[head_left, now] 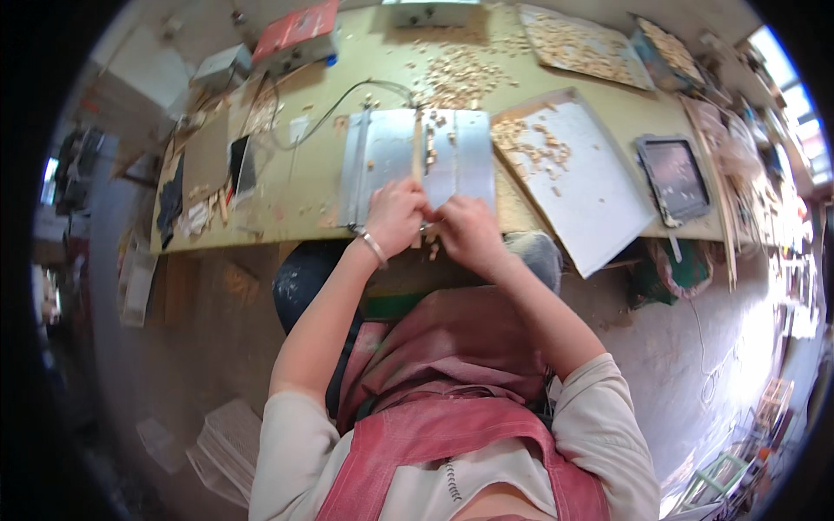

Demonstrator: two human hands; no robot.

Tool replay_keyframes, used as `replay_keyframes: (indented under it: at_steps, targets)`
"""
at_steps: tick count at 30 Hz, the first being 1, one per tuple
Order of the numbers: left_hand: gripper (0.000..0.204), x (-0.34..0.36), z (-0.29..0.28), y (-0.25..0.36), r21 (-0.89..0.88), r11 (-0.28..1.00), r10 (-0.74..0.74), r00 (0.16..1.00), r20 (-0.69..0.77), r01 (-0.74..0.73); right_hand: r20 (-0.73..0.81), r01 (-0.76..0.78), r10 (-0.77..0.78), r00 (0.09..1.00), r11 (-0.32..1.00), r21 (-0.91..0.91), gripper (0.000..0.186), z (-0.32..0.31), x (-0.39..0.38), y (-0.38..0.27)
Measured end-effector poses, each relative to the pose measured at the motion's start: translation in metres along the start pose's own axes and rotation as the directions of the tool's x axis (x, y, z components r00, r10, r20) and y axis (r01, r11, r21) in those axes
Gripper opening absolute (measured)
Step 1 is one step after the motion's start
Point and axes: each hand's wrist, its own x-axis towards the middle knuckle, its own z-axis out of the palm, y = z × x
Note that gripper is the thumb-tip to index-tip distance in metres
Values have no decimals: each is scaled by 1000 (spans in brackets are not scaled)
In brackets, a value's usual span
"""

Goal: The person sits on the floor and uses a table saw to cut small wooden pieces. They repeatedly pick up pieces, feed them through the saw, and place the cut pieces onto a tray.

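Both hands meet at the near edge of a silvery metal machine plate point(378, 156) set into the bench. My left hand point(395, 215) is closed over a narrow wooden strip point(417, 161) that runs away from me across the plate. Close beside it, my right hand point(467, 230) has its fingers curled together, their tips nearly touching the left hand's. Whatever the right fingers pinch is hidden. Small cut wood pieces point(431, 149) lie in a row on the plate to the right of the strip. A few more bits point(433, 252) show just below the hands.
Loose wood pieces point(465, 76) are heaped behind the plate. To the right, a white board point(591, 191) holds more pieces, with a dark-rimmed tray point(673, 178) past it. A black cable point(334, 108) curves across the yellowish bench point(300, 200). A red box point(295, 36) stands far left.
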Motion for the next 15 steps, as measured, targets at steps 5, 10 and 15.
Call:
replay_keyframes:
  at_steps: [5,10,15]
  targets:
    - [13,-39,-26,25,-192,980,14,975,-222,-58,330,188,-177,927,982,0,5,-18,-29,-17]
    - [14,-98,-62,30,-149,989,-60,918,-393,1,143,-54,42,989,995,82,7,-85,-42,-9]
    - [23,-159,-64,-9,-148,943,-331,782,-529,299,22,-409,410,912,901,147,14,-119,-64,75]
